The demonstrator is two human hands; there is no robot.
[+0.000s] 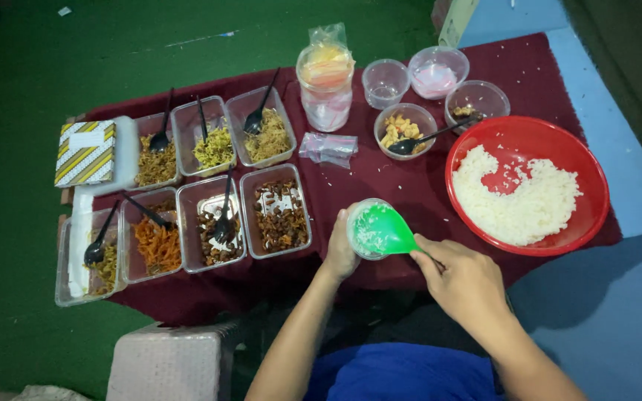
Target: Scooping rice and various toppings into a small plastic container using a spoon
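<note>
The red bowl of rice sits at your right on the maroon cloth; food trays lie at your left. Your right hand has its fingers clamped on the green spoon, its scoop over the clear cup. Your left hand grips that cup, near the table's front edge.

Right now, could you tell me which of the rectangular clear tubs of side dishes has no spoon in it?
The front-row tub nearest the left hand, holding dark brown pieces. Every other rectangular tub has a black spoon standing in it.
</note>
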